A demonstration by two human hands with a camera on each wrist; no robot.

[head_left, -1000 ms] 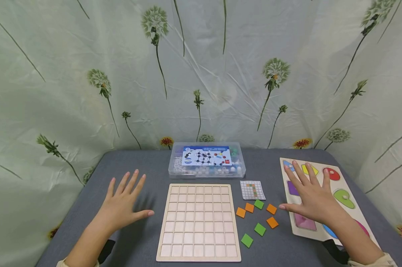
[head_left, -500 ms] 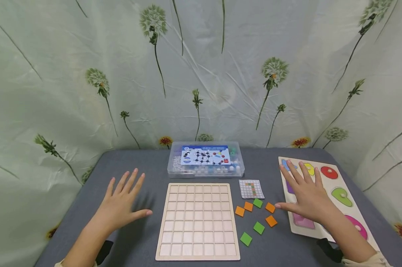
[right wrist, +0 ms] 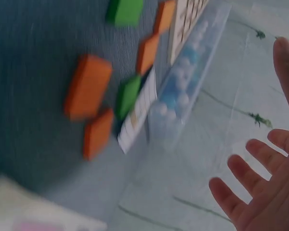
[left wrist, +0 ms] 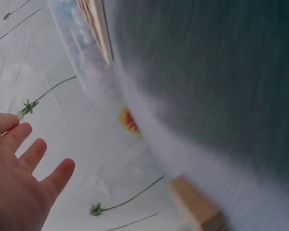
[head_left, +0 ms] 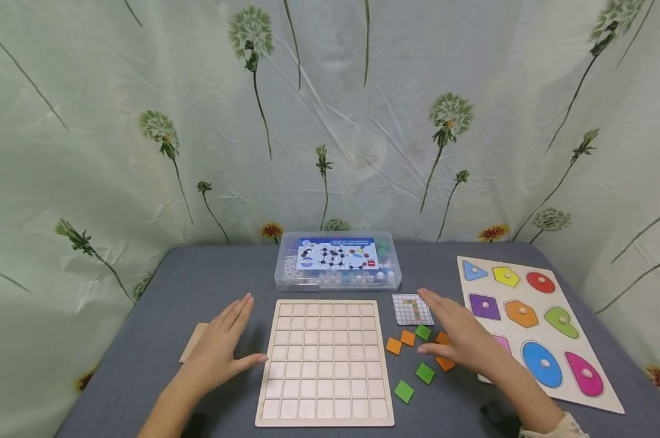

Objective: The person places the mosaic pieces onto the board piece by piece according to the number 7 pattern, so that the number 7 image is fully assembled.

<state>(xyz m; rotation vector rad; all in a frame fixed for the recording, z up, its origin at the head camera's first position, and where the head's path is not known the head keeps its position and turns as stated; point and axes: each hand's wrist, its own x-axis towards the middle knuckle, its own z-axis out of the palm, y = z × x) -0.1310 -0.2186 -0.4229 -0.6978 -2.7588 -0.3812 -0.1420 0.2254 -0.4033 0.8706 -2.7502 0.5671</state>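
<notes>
A wooden grid board (head_left: 325, 365) lies in the middle of the table, its squares bare. My left hand (head_left: 218, 347) hovers at its left edge, fingers straight and thumb out towards the board, holding nothing. Partly behind that hand is a tan wooden block (head_left: 193, 342), also seen in the left wrist view as a wooden block (left wrist: 195, 204). My right hand (head_left: 463, 337) is held over the right side with fingers extended, nothing in it. Below and beside it lie orange tiles (head_left: 393, 346) and green tiles (head_left: 404, 392), a few partly hidden by the hand. A small pattern card (head_left: 412, 309) lies just beyond them.
At the back stands a clear plastic box (head_left: 337, 280) with a molecule-picture label and small beads inside. A shape puzzle board (head_left: 545, 334) with knobbed coloured pieces lies at the right. Behind the grey table (head_left: 220, 267) hangs a flowered curtain (head_left: 373, 134).
Both hands have moved inward towards the grid board, turning more edge-on. The right hand has left the shape puzzle, uncovering its pieces; the wooden block at left has come into view.
</notes>
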